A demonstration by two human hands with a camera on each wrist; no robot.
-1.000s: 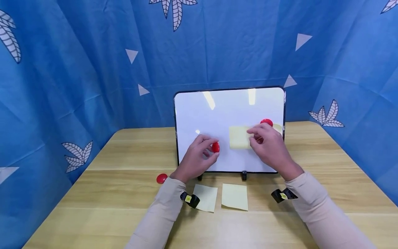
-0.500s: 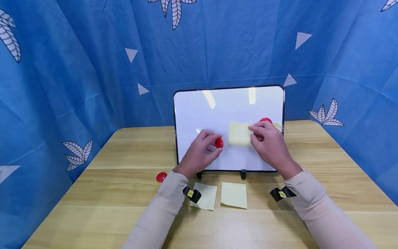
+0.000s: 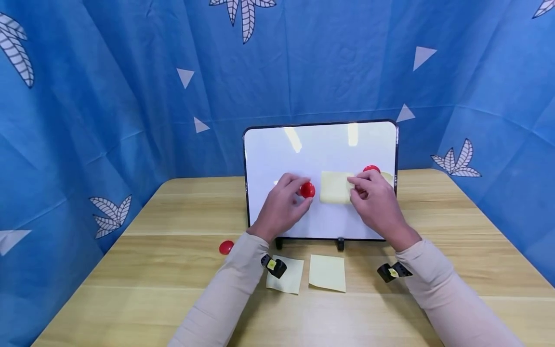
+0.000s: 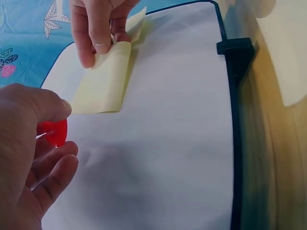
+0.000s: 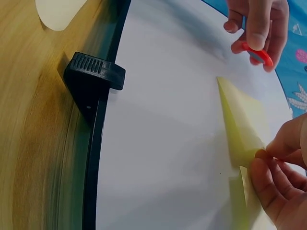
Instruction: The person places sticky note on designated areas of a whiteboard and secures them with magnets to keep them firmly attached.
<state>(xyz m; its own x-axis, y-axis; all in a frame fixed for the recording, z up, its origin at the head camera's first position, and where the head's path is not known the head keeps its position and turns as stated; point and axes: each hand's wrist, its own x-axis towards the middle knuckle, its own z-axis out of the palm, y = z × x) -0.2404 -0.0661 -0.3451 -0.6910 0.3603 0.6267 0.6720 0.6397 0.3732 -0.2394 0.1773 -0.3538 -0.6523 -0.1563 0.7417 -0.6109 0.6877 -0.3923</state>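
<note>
My left hand (image 3: 279,205) pinches a round red magnet (image 3: 308,190) between thumb and fingers, just left of a yellow sticky note (image 3: 335,188). In the right wrist view, the grey underside of that magnet (image 5: 256,56) shows. My right hand (image 3: 379,200) pinches the note's right edge, holding it at the upright whiteboard (image 3: 277,149). The note (image 4: 103,86) bows away from the board in the left wrist view. Behind my right hand, a second yellow note (image 3: 387,178) is on the board, with another red magnet (image 3: 371,168) at its upper left.
Two loose sticky notes lie on the wooden table (image 3: 173,289): one (image 3: 327,273) before the board, another (image 3: 292,277) partly behind my left wrist strap. A spare red magnet (image 3: 226,247) lies left of my left forearm. Black stand feet (image 3: 340,244) support the board's lower edge.
My left hand has moved up and slightly right with the red magnet, closer to the note. The note rose slightly, while my right hand stayed nearly in place, pinching it.
</note>
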